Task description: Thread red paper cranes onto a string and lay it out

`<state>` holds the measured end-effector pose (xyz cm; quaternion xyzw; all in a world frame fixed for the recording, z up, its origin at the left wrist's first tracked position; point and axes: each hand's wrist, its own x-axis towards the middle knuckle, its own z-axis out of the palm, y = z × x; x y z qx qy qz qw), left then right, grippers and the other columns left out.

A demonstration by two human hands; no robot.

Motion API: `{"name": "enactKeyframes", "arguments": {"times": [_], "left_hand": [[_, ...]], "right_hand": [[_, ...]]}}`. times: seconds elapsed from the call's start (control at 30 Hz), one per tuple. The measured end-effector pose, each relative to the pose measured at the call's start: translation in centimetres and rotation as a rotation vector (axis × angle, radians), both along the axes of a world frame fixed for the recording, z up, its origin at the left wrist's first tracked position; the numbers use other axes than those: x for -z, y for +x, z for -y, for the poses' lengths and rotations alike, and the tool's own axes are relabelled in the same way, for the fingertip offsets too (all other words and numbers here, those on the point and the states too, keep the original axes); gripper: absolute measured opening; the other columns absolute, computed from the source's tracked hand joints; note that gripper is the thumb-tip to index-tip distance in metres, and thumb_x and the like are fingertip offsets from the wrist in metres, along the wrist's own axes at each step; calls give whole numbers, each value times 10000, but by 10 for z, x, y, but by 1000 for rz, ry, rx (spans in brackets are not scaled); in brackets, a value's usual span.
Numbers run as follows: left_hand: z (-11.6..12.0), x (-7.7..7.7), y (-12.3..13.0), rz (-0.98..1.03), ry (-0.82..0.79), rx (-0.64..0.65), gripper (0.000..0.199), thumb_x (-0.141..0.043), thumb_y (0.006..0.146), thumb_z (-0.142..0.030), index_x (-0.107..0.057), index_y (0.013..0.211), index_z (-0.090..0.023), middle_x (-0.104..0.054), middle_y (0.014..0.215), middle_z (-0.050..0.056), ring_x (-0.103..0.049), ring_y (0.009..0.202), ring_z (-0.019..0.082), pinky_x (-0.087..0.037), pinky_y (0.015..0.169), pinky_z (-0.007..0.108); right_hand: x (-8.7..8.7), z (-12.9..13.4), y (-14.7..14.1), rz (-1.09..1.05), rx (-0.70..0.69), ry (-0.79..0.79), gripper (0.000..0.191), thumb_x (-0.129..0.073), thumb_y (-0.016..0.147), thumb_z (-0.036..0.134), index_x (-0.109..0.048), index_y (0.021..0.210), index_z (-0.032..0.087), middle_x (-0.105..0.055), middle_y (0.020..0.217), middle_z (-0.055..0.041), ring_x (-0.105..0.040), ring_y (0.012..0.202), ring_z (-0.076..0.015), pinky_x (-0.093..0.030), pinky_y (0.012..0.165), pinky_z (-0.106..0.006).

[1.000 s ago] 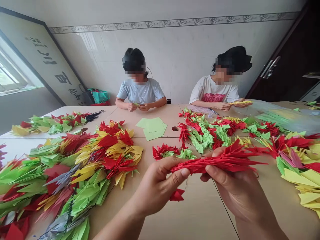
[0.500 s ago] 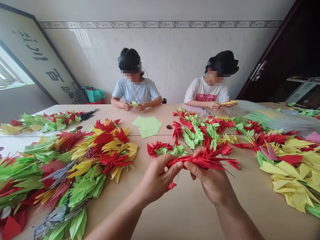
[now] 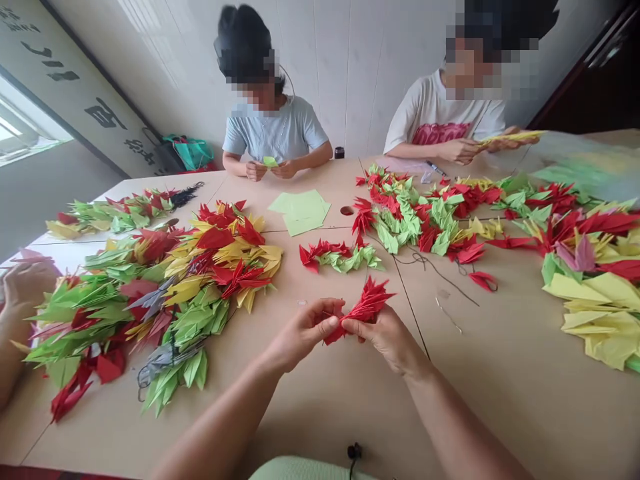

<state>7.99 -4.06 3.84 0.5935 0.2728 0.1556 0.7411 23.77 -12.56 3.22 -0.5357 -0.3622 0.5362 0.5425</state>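
Note:
A bundle of folded red paper pieces [image 3: 369, 300], pointed and fanned out, is held over the table in front of me. My left hand [image 3: 307, 333] pinches its lower left end between thumb and fingers. My right hand [image 3: 393, 337] closes round its lower right side, thumb tip near the left thumb. The bundle tilts up to the right, and my hands hide its underside. Just beyond lies a short red and green folded-paper strand [image 3: 340, 257]. To the right are a thin needle-like tool [image 3: 449, 315], a black cord [image 3: 445, 277] and a loose red piece [image 3: 483, 281].
Large piles of folded paper lie left [image 3: 165, 293] and right [image 3: 595, 313]. Green paper sheets [image 3: 303, 212] rest mid-table, near a round table hole [image 3: 347, 211]. Two people sit opposite, handling green paper [image 3: 271, 161] and yellow paper [image 3: 510, 140]. Another person's hand [image 3: 30, 287] is at far left.
The view has tipped downward. The red bundle has turned from lying level to pointing up right, and my hands have come lower and nearer. Another person's hand has appeared at far left.

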Motion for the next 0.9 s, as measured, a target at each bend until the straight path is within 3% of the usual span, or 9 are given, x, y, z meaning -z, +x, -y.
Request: {"name": "enactKeyframes", "arguments": {"times": [0.07, 0.17, 0.27, 0.37, 0.47, 0.57, 0.73, 0.9], "left_hand": [[-2, 6, -4, 30, -86, 9, 423, -548, 857, -470, -572, 1163, -181, -582, 1070, 96, -550, 923, 183, -447, 802, 304], [-4, 14, -5, 68, -171, 23, 424, -488, 888, -481, -596, 1158, -172, -614, 1039, 101, -553, 941, 194, -428, 869, 342], [-4, 18, -1, 42, -188, 38, 430, -490, 882, -494, -617, 1131, -167, -635, 971, 86, -557, 883, 184, -421, 843, 327], [-2, 19, 1, -5, -192, 30, 379, -557, 847, -479, -646, 1035, -163, -626, 917, 59, -541, 850, 169, -410, 804, 288], [-1, 21, 0, 36, -238, 0, 320, -626, 811, -437, -640, 948, -148, -595, 841, 37, -514, 774, 140, -400, 746, 256], [0, 23, -2, 107, -291, -38, 294, -653, 797, -408, -616, 881, -129, -547, 766, 17, -448, 666, 100, -374, 662, 224], [1, 27, -3, 166, -350, -92, 270, -674, 790, -374, -606, 876, -128, -523, 739, 2, -422, 641, 82, -358, 640, 208], [1, 30, -3, 190, -389, -142, 289, -662, 797, -388, -601, 928, -139, -569, 811, 24, -500, 689, 106, -404, 693, 250]], "right_hand": [[4, 0, 0, -65, -142, -10, 167, -703, 749, 293, -621, 845, 184, -593, 757, 4, -534, 696, -144, -404, 569, -244], [12, 0, -4, -102, -306, -23, 345, -700, 728, 218, -597, 1057, 206, -615, 883, -9, -559, 819, -173, -440, 681, -278], [21, 1, -12, 8, -355, -61, 317, -707, 699, 192, -597, 997, 194, -596, 840, 5, -546, 819, -176, -434, 724, -291], [24, 1, -16, 86, -371, -98, 174, -700, 704, 215, -560, 803, 189, -526, 717, 35, -490, 679, -142, -400, 616, -264], [21, 2, -17, 31, -351, -118, 176, -703, 706, 238, -539, 750, 196, -497, 682, 42, -464, 646, -137, -392, 588, -261], [19, 2, -17, -7, -341, -133, 181, -711, 709, 251, -589, 833, 200, -546, 756, 21, -505, 717, -164, -429, 653, -293], [23, 5, -20, -101, -330, -78, 417, -689, 775, 326, -553, 1162, 249, -566, 923, -7, -521, 880, -191, -427, 830, -344], [23, 7, -23, -293, -267, -82, 460, -714, 763, 373, -548, 1178, 265, -551, 893, 3, -510, 809, -156, -453, 746, -298]]}}
